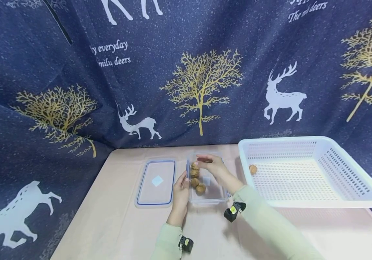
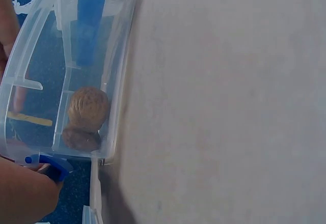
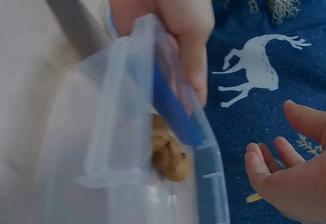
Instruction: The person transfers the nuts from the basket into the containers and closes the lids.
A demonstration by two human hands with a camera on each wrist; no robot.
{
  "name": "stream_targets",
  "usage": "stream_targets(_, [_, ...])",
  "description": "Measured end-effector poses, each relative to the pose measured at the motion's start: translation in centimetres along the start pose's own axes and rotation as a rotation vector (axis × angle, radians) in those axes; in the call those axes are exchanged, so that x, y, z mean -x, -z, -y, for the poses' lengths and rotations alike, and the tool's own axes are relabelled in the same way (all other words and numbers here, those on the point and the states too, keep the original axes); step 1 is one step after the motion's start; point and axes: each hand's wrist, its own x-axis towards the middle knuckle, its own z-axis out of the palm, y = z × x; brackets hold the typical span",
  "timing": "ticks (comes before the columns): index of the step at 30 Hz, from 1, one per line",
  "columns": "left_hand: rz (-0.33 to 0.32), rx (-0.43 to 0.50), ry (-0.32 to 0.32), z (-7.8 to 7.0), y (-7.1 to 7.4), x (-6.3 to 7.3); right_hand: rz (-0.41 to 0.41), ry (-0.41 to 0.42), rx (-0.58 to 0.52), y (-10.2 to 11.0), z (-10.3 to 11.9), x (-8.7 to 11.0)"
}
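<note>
A clear plastic food container point(image 1: 216, 193) stands on the table, with several walnuts point(image 1: 200, 189) lined up along its left side. My left hand point(image 1: 180, 193) grips the container's left wall, and in the right wrist view its thumb point(image 3: 193, 74) lies along the rim near a blue clip point(image 3: 173, 107). Over the container's far part hovers my right hand point(image 1: 216, 168), its fingers loosely bent; the right wrist view shows nothing between them. Seen through the wall in the left wrist view, walnuts point(image 2: 87, 107) rest in one corner.
A clear lid point(image 1: 163, 169) with a blue seal lies left of the container. To the right stands a large white perforated basket point(image 1: 312, 204), holding one walnut point(image 1: 253, 169) by its left wall. A dark blue cloth point(image 1: 179, 21) with deer and trees hangs behind the table.
</note>
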Motion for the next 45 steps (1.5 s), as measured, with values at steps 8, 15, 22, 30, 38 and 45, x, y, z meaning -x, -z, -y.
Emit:
stream_targets(8, [-0.003,-0.014,-0.01,-0.4,0.0,0.2,0.006,0.004,-0.003,1.6,2.4,-0.6])
stream_targets(15, [-0.016,-0.022,-0.005,0.3,-0.1,0.1,-0.02,-0.013,0.016,4.0,4.6,-0.7])
stream_targets(22, [-0.008,-0.022,-0.006,0.4,0.0,0.1,-0.049,-0.014,0.038,7.1,6.0,-1.0])
stream_targets(30, [-0.003,-0.017,0.002,0.4,0.0,0.1,-0.082,0.006,-0.011,11.2,7.5,-0.7])
stream_targets(38, [-0.009,-0.024,-0.004,0.4,0.0,0.0,-0.086,-0.035,-0.031,14.7,7.6,-0.2])
stream_targets(45, [-0.007,-0.013,-0.011,0.3,0.0,0.1,-0.056,-0.035,-0.124,17.2,6.3,0.3])
